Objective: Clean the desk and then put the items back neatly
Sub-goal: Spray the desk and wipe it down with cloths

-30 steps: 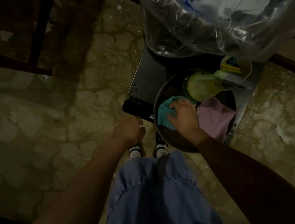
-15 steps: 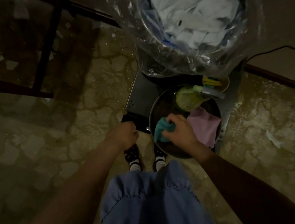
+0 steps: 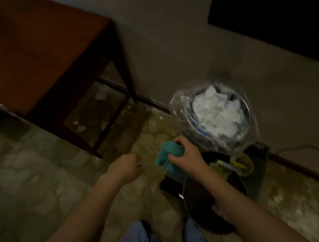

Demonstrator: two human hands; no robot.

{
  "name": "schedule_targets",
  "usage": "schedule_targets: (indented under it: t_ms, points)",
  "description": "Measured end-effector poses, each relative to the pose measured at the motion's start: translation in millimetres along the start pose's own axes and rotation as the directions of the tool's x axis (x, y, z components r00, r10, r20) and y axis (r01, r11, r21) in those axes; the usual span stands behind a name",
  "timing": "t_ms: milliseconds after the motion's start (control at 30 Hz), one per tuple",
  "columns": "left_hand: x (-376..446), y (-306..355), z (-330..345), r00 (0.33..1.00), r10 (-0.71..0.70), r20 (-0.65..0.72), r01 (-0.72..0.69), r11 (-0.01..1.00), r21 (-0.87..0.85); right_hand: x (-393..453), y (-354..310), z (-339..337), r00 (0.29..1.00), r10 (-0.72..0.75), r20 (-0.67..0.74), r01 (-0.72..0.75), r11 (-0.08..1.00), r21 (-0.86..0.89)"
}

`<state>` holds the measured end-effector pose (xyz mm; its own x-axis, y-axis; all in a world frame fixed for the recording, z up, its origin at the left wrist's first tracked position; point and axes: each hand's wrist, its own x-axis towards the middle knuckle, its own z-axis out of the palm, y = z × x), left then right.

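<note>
My right hand (image 3: 185, 154) grips a crumpled teal cloth (image 3: 168, 157) and holds it above the floor, just left of a dark round basin (image 3: 201, 202). My left hand (image 3: 127, 166) hovers to the left of the cloth with its fingers curled and nothing in it. The brown wooden desk (image 3: 22, 53) stands at the upper left, its top bare in the part I see. A greenish spray bottle (image 3: 222, 168) lies in the basin behind my right forearm. The room is dim.
A bin lined with clear plastic (image 3: 214, 115) and full of white crumpled paper stands by the wall behind the basin. A small yellowish cup (image 3: 244, 164) sits beside it. A dark panel (image 3: 282, 5) hangs on the wall. Paper scraps lie under the desk.
My right hand has lifted the teal cloth out of the basin. My left hand has come off the dark edge beside the basin. My view has swung up toward the desk and wall.
</note>
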<state>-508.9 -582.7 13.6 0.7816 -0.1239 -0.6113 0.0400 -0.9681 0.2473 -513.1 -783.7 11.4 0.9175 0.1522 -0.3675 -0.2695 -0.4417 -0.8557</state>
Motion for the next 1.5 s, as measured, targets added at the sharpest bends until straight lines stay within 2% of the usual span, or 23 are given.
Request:
schedule_targets:
  t_ms: [133, 333, 533, 667, 833, 967, 1200, 1300, 1500]
  points:
    - [-45.8, -69.6, -53.6, 0.98, -0.135, -0.146, 0.121, 0.987, -0.103, 13.9, -89.8, 33.1, 0.98, -0.159, 0.119, 0.164, 0.986, -0.035]
    - [-113.4, -195.9, -105.5, 0.922, -0.303, -0.241, 0.257, 0.944, -0.205, 28.5, -200.2, 140.7, 0.92, -0.301, 0.252, 0.329, 0.941, -0.08]
    - [-169.1, -329.7, -150.5, 0.851, -0.415, -0.323, 0.349, 0.905, -0.245, 52.4, -285.7, 267.9, 0.878, -0.371, 0.303, 0.414, 0.906, -0.088]
    - [-188.4, -392.5, -167.8, 0.828, -0.455, -0.327, 0.369, 0.882, -0.293, 71.7, -324.3, 324.5, 0.857, -0.388, 0.34, 0.43, 0.901, -0.053]
    - [-175.5, -465.7, -183.0, 0.827, -0.47, -0.309, 0.358, 0.864, -0.354, 115.3, -360.1, 389.5, 0.841, -0.401, 0.364, 0.458, 0.885, -0.084]
    - [-149.7, -534.3, -206.7, 0.835, -0.467, -0.292, 0.366, 0.866, -0.34, 165.1, -383.9, 445.8, 0.834, -0.388, 0.393, 0.464, 0.879, -0.115]
    - [-100.9, -676.1, -308.2, 0.826, -0.488, -0.28, 0.413, 0.864, -0.287, 263.0, -462.8, 547.3, 0.825, -0.383, 0.415, 0.463, 0.879, -0.11]
    - [-87.8, -725.4, -351.8, 0.81, -0.493, -0.317, 0.393, 0.858, -0.331, 297.6, -508.8, 578.3, 0.803, -0.387, 0.454, 0.473, 0.876, -0.089]
    - [-50.9, -818.4, -408.0, 0.829, -0.487, -0.274, 0.382, 0.852, -0.357, 370.4, -564.7, 637.0, 0.818, -0.374, 0.438, 0.462, 0.88, -0.111]
